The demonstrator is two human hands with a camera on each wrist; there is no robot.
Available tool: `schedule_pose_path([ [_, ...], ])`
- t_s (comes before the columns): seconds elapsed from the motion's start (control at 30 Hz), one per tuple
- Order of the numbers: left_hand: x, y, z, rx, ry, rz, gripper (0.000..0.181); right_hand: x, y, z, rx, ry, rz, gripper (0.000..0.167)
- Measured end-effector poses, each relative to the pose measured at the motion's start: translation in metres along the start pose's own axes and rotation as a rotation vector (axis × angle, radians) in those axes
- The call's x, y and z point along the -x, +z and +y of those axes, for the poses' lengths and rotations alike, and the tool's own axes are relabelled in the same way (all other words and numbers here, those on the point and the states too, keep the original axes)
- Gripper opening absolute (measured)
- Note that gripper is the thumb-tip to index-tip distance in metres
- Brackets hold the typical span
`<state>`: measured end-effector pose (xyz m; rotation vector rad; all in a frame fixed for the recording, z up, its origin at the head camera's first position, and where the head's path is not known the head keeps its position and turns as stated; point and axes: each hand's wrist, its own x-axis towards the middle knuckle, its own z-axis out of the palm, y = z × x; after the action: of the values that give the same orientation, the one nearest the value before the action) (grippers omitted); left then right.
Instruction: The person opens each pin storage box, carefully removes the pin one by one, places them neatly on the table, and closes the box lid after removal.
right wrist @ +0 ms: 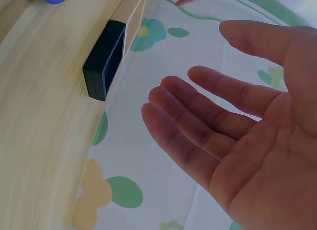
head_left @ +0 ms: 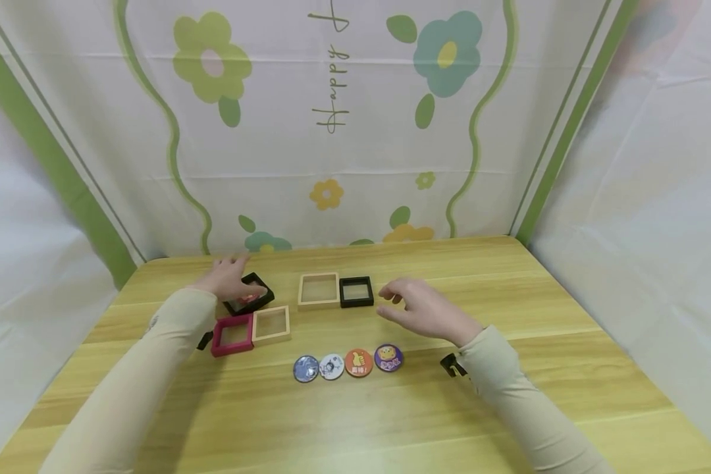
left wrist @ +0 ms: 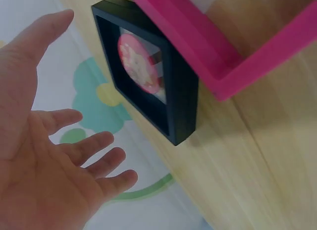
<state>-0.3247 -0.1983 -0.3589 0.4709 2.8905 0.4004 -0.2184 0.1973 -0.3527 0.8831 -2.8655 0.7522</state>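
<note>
My left hand (head_left: pixel 228 280) hovers at the black frame (head_left: pixel 268 297) on the left, which has a round pink badge (left wrist: pixel 140 64) inside. In the left wrist view the fingers are spread and apart from that frame. On the other side, my right hand (head_left: pixel 423 308) is held over the table with loosely bent fingers and nothing in it. Nearest to it stands a smaller black frame (head_left: pixel 357 303), touching a light wood-coloured frame (head_left: pixel 318 305). A magenta frame (head_left: pixel 232 350) and another light frame (head_left: pixel 271 338) sit together below the left hand.
Towards the front of the wooden table (head_left: pixel 355 428) lie a blue badge (head_left: pixel 305 368), a white badge (head_left: pixel 332 367), an orange badge (head_left: pixel 359 363) and a purple badge (head_left: pixel 388 357) in a row. A flowered white cloth (head_left: pixel 367 151) hangs behind the table's back edge.
</note>
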Motion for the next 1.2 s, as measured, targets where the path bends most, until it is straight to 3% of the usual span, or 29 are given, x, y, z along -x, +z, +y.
schedule_pose_path([
  [0.2, -0.007, 0.007, -0.009, 0.014, -0.026, -0.039, 0.102, 0.001, 0.000, -0.002, 0.000, -0.008, 0.004, 0.036],
  [0.6, -0.012, 0.012, -0.021, 0.011, -0.022, -0.049, 0.103, 0.003, 0.000, -0.002, 0.005, -0.009, -0.001, 0.035],
  [0.9, -0.016, 0.013, -0.021, 0.005, 0.009, -0.042, 0.098, 0.003, 0.000, 0.000, -0.005, 0.002, -0.002, 0.035],
  [1.2, -0.016, 0.011, -0.011, 0.002, 0.014, -0.056, 0.097, 0.003, 0.000, 0.001, 0.006, -0.006, 0.008, 0.034],
])
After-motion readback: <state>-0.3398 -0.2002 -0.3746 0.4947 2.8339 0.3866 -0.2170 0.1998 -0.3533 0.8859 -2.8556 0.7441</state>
